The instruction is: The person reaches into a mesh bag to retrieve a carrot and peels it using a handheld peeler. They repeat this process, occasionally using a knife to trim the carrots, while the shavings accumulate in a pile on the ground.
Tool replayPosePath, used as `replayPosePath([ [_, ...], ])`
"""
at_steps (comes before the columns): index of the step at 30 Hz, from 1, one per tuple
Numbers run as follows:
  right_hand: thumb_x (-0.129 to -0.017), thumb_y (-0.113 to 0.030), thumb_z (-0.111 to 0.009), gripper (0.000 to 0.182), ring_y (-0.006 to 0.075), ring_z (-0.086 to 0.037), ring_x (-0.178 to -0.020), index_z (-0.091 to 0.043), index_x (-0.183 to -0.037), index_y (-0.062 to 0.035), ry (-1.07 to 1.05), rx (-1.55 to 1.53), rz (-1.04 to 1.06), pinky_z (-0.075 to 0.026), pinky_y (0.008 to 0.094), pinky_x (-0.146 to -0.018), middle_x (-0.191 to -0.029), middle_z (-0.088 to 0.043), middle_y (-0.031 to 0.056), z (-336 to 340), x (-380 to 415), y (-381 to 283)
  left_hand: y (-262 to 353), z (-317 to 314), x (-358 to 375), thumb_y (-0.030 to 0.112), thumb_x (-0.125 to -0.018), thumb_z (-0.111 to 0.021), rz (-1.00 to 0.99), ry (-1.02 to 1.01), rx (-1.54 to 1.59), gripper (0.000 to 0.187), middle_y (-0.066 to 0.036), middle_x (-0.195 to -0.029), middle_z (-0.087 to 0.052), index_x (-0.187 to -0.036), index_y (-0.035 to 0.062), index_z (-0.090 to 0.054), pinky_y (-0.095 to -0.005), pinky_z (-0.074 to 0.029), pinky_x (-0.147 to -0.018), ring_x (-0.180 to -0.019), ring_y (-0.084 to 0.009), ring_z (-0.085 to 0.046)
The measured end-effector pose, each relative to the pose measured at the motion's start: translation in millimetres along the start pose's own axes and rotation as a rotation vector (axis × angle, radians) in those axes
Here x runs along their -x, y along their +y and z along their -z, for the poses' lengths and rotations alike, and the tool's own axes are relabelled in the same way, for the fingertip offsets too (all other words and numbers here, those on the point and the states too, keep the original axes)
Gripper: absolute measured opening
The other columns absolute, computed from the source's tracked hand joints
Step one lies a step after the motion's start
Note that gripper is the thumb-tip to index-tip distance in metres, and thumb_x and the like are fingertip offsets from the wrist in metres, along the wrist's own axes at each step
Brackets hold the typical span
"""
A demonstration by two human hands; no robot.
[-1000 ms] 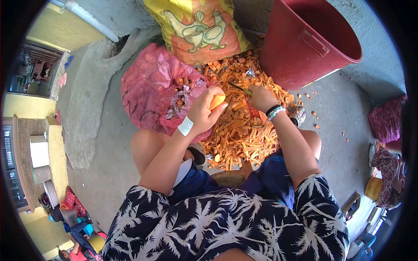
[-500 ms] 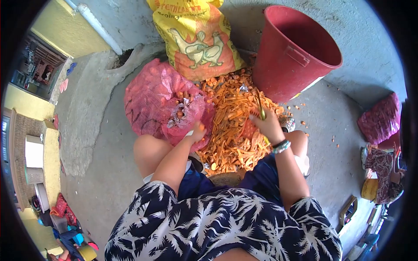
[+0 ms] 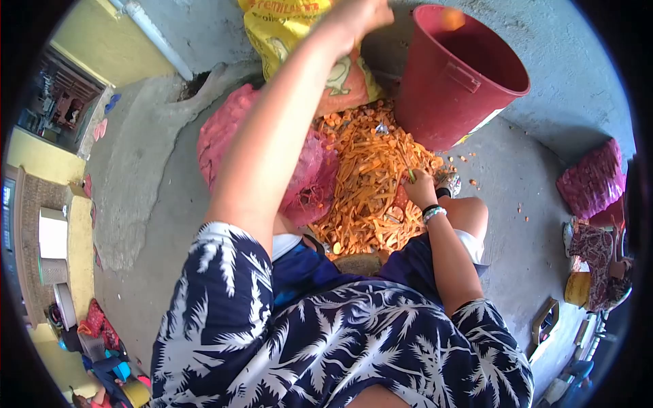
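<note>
My left hand (image 3: 357, 19) is stretched far forward over the yellow sack (image 3: 275, 51), blurred, its fingers seemingly loose with nothing in them. An orange carrot piece (image 3: 452, 19) is in the air at the mouth of the red bucket (image 3: 435, 102), apart from the hand. My right hand (image 3: 420, 189) is closed low over the heap of carrot peelings (image 3: 367, 183), around a thin yellow-green tool (image 3: 411, 175) that is mostly hidden. A pink mesh sack (image 3: 224, 136) lies left of the heap, partly behind my left arm.
Grey walls stand behind the bucket and sack. At the right, a purple-pink sack (image 3: 592, 180) leans by the wall. Carrot bits are scattered on the concrete floor (image 3: 500, 177). Another person (image 3: 102, 387) is partly visible at the lower left.
My left hand has swung from the mesh sack up and forward, letting go of the carrot piece, now over the bucket. My right hand stays near the heap, the tool now turned and mostly hidden.
</note>
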State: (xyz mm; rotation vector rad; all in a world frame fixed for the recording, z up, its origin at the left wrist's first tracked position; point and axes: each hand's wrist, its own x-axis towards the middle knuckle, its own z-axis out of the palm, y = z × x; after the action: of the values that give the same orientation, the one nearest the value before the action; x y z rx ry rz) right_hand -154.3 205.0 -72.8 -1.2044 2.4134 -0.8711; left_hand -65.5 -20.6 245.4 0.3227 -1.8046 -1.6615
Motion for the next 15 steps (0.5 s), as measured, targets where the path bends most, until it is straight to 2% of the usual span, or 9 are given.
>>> replayPosePath([
  [1,-0.071,-0.019,-0.063,0.031,0.038,-0.058,-0.079,-0.058,-0.092,0.0032,-0.02,0.003,-0.002,-0.046,0.0414,-0.07,-0.08,-0.06,0.0252,-0.4,2.1,-2.3,14.1,9.5,-6.5,0.045,-0.08,-0.056,-0.117,0.009,-0.127,0.09,-0.018,-0.144,-0.012,-0.139,0.0015,-0.004,-0.0351,-0.023,-0.106,-0.131,-0.0256,-0.023],
  [5,-0.073,-0.019,-0.062,0.031,0.0381,-0.058,-0.076,-0.057,-0.094,0.0035,-0.158,-0.043,-0.083,-0.046,0.0424,-0.068,-0.079,-0.06,0.0244,3.2,-1.9,-23.1,-12.0,70.0,6.3,0.044,-0.083,-0.052,-0.165,-0.072,-0.443,0.08,-0.027,-0.135,-0.028,-0.137,-0.0017,-0.016,-0.0377,-0.029,-0.102,-0.121,-0.0287,-0.039],
  [7,-0.074,-0.019,-0.062,0.031,0.0378,-0.058,-0.074,-0.057,-0.094,0.0031,-0.136,-0.02,0.014,-0.046,0.0417,-0.066,-0.079,-0.06,0.0232,2.9,-0.8,-30.0,-63.8,114.9,17.2,0.049,-0.083,-0.051,0.088,-0.25,-0.723,0.056,-0.007,-0.088,-0.058,-0.116,0.0034,-0.049,-0.0261,-0.045,-0.073,-0.08,-0.0138,-0.054],
  [10,-0.074,-0.018,-0.062,0.03,0.038,-0.058,-0.075,-0.057,-0.094,0.0024,-0.235,-0.042,-0.042,-0.046,0.0411,-0.067,-0.079,-0.06,0.023,-0.6,-2.6,-38.4,-179.7,181.6,41.0,0.044,-0.085,-0.051,0.604,-0.252,-0.831,0.041,-0.001,-0.085,-0.059,-0.104,0.0073,-0.058,-0.0272,-0.044,-0.068,-0.075,-0.0109,-0.053],
  [11,-0.074,-0.018,-0.062,0.03,0.038,-0.058,-0.075,-0.057,-0.094,0.0024,-0.239,-0.043,-0.047,-0.046,0.0411,-0.067,-0.079,-0.06,0.023,-5.4,-4.2,-36.6,-204.7,193.9,60.5,0.042,-0.089,-0.042,0.583,-0.311,-0.921,0.044,-0.014,-0.102,-0.06,-0.103,0.003,-0.057,-0.0391,-0.045,-0.08,-0.092,-0.0255,-0.058],
  [12,-0.073,-0.018,-0.062,0.029,0.0382,-0.058,-0.075,-0.057,-0.094,0.002,-0.223,-0.05,-0.008,-0.046,0.0413,-0.067,-0.079,-0.06,0.023,-10.1,-5.2,-33.3,-249.4,220.1,65.2,0.043,-0.088,-0.041,0.734,-0.511,-1.07,0.051,-0.019,-0.116,-0.054,-0.112,-0.0005,-0.052,-0.0387,-0.042,-0.089,-0.105,-0.0285,-0.053],
  [13,-0.073,-0.018,-0.062,0.029,0.0383,-0.058,-0.076,-0.057,-0.094,0.0016,-0.207,-0.058,0.034,-0.046,0.0415,-0.067,-0.079,-0.059,0.023,-15.3,-7.5,-31.7,-278.3,227.2,87.6,0.042,-0.088,-0.042,0.711,-0.424,-1.126,0.053,-0.021,-0.117,-0.052,-0.116,-0.0024,-0.049,-0.0369,-0.039,-0.093,-0.109,-0.0301,-0.051],
  [14,-0.072,-0.017,-0.063,0.031,0.039,-0.057,-0.076,-0.057,-0.096,0.0012,-0.225,-0.051,0.007,-0.045,0.0421,-0.067,-0.078,-0.059,0.0229,-12.4,-9.9,-40.7,-312.0,235.5,102.8,0.048,-0.085,-0.044,0.986,-0.471,-1.055,0.062,-0.022,-0.124,-0.046,-0.125,0.0006,-0.042,-0.0358,-0.035,-0.097,-0.114,-0.0302,-0.047],
  [15,-0.072,-0.017,-0.063,0.032,0.0395,-0.057,-0.076,-0.056,-0.098,0.0009,-0.2,-0.053,0.034,-0.045,0.0422,-0.066,-0.077,-0.059,0.0228,-19.0,-11.9,-35.4,-371.8,239.9,151.7,0.047,-0.082,-0.046,0.826,-0.071,-1.217,0.061,-0.021,-0.108,-0.057,-0.123,0.0016,-0.043,-0.0401,-0.043,-0.085,-0.1,-0.0315,-0.056],
])
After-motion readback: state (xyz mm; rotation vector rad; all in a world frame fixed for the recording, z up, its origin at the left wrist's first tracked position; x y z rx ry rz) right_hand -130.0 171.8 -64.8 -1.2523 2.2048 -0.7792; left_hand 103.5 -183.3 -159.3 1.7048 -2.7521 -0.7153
